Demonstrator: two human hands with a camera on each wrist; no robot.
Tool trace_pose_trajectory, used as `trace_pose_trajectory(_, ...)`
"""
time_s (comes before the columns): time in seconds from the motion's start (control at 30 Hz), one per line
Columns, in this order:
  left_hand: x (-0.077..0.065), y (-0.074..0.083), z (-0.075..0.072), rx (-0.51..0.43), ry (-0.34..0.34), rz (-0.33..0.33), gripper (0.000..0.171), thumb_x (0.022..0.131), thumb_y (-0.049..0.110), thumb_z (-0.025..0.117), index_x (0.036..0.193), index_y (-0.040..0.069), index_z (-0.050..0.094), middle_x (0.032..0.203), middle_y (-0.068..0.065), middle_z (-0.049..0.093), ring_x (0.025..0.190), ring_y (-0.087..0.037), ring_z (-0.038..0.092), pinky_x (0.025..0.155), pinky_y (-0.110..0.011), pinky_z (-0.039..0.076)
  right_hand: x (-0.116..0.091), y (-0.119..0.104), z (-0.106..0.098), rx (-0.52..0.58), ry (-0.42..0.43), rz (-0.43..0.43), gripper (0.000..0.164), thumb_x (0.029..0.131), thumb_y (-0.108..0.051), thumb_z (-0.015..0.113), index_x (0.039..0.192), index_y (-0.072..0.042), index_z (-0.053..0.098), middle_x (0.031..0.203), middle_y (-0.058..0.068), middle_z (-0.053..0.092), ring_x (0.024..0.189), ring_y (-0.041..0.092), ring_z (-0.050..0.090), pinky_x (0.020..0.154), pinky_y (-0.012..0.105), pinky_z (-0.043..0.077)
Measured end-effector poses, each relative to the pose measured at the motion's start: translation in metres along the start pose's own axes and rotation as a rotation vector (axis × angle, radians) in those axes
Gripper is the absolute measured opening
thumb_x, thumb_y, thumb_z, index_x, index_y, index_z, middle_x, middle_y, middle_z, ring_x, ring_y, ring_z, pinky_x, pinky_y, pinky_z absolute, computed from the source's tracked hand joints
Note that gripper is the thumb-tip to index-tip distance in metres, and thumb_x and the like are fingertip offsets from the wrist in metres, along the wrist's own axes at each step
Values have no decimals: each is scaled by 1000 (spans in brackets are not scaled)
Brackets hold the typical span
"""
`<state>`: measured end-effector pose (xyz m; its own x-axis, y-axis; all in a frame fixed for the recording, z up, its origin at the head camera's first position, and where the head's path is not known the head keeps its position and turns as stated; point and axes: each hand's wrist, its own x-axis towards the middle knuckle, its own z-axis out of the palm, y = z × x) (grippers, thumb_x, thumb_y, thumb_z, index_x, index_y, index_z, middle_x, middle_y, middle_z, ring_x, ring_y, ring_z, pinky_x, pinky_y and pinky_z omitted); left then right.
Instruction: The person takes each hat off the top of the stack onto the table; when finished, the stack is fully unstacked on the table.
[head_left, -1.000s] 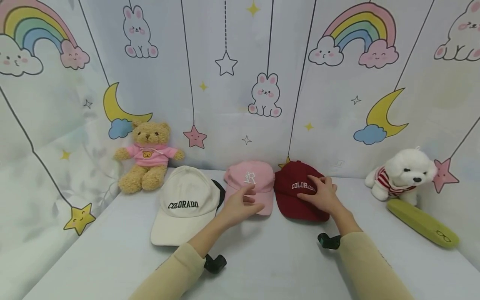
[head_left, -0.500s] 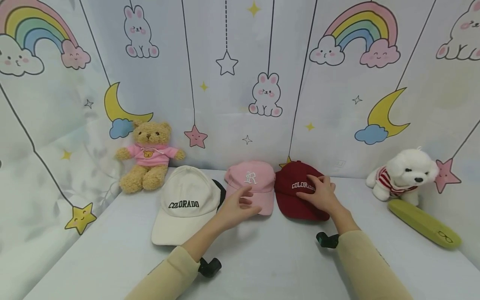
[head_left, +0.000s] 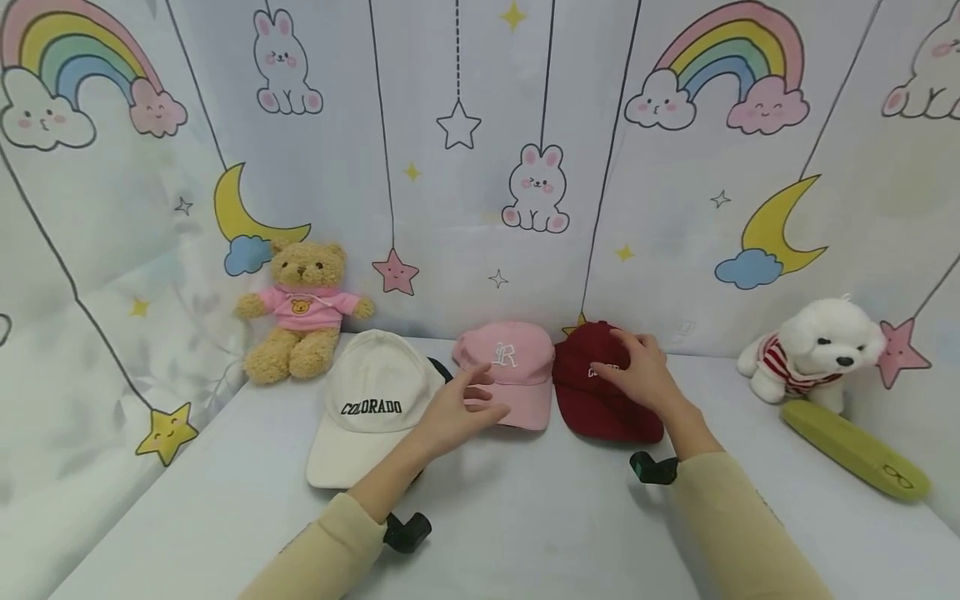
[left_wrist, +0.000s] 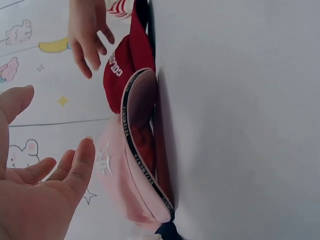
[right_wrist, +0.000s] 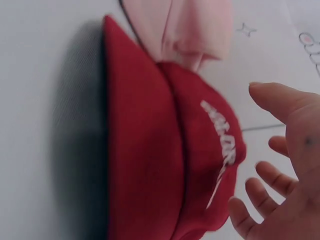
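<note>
Three caps lie in a row: a cream cap (head_left: pixel 375 379) marked COLORADO, a pink cap (head_left: pixel 517 346) with a white R, and a dark red cap (head_left: pixel 600 417) at the right. My left hand (head_left: pixel 457 412) hovers in front of the pink cap, fingers loosely bent and holding nothing. In the left wrist view this hand (left_wrist: pixel 50 195) is apart from the pink cap (left_wrist: pixel 117 175). Over the red cap's crown hangs my right hand (head_left: pixel 645 375), relaxed, with nothing in it. The right wrist view has the hand (right_wrist: pixel 285 170) beside the red cap (right_wrist: pixel 145 150); its fingertips appear apart from the cloth.
A teddy bear (head_left: pixel 303 312) in a pink hoodie sits at the back left. To the right are a white plush dog (head_left: pixel 817 346) and a long green glasses case (head_left: pixel 855 450). Behind everything hangs a printed curtain (head_left: pixel 465 208); a white cloth (head_left: pixel 540 525) covers the table.
My left hand has drawn slightly left, away from the pink cap. My right hand has risen a little over the red cap's crown. The caps stay in place; the head view has shifted slightly.
</note>
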<state>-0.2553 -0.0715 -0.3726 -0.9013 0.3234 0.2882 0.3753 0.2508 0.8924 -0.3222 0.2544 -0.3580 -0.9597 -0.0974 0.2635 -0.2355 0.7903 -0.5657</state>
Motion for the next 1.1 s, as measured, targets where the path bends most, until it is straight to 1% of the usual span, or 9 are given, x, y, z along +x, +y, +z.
trace_pose_trajectory(0.1, 0, -1, -5, -12, 14, 2, 73, 91, 19, 78, 151, 2, 41, 137, -19, 55, 117, -30, 59, 96, -38, 51, 2, -9, 0, 18, -13, -18, 76, 94, -36, 71, 154, -4, 36, 144, 31, 33, 127, 48, 38, 95, 65, 45)
trace_pose_trajectory(0.17, -1, -1, -10, -23, 27, 11, 72, 91, 17, 77, 151, 2, 41, 136, -19, 55, 117, -31, 58, 97, -41, 51, 3, -15, 2, 32, -20, -29, 75, 95, -36, 70, 154, -5, 36, 144, 30, 33, 126, 46, 42, 95, 63, 45)
trace_pose_trajectory(0.3, -3, 0, -21, -6, 54, 23, 72, 91, 18, 77, 152, 4, 41, 134, -14, 56, 117, -29, 58, 99, -43, 49, 6, -26, 6, 68, -29, -43, 73, 95, -35, 70, 154, -7, 37, 146, 27, 34, 125, 44, 46, 96, 61, 45)
trace_pose_trajectory(0.43, -7, 1, -35, 22, 74, 3, 74, 91, 21, 78, 153, 8, 40, 137, -9, 55, 121, -27, 57, 100, -42, 48, 10, -38, 13, 103, -29, -79, 73, 95, -34, 71, 154, -10, 38, 146, 25, 35, 126, 43, 48, 97, 59, 46)
trace_pose_trajectory(0.6, -15, 1, -55, 49, 98, -5, 74, 92, 21, 77, 154, 9, 38, 141, -13, 53, 124, -30, 55, 101, -43, 48, 13, -58, 26, 126, -28, -135, 72, 93, -32, 73, 154, -12, 40, 140, 22, 41, 124, 42, 50, 95, 55, 50)
trace_pose_trajectory(0.73, -23, 1, -70, 63, 124, -13, 74, 93, 23, 76, 154, 8, 37, 143, -16, 51, 125, -30, 55, 102, -45, 47, 14, -76, 36, 168, -43, -154, 72, 93, -31, 73, 154, -13, 40, 141, 20, 43, 122, 38, 51, 92, 52, 52)
trace_pose_trajectory(0.93, -32, -4, -86, 79, 155, -22, 75, 93, 22, 76, 155, 6, 35, 144, -18, 50, 125, -31, 55, 103, -45, 46, 13, -100, 50, 253, -82, -156, 73, 92, -34, 72, 155, -17, 39, 142, 18, 43, 122, 34, 48, 92, 50, 51)
trace_pose_trajectory(1.1, -41, -7, -99, 80, 175, -28, 76, 94, 20, 74, 156, 4, 32, 144, -20, 48, 126, -33, 54, 103, -43, 46, 13, -115, 63, 282, -102, -181, 72, 93, -34, 72, 155, -18, 39, 141, 16, 44, 122, 33, 49, 92, 49, 51)
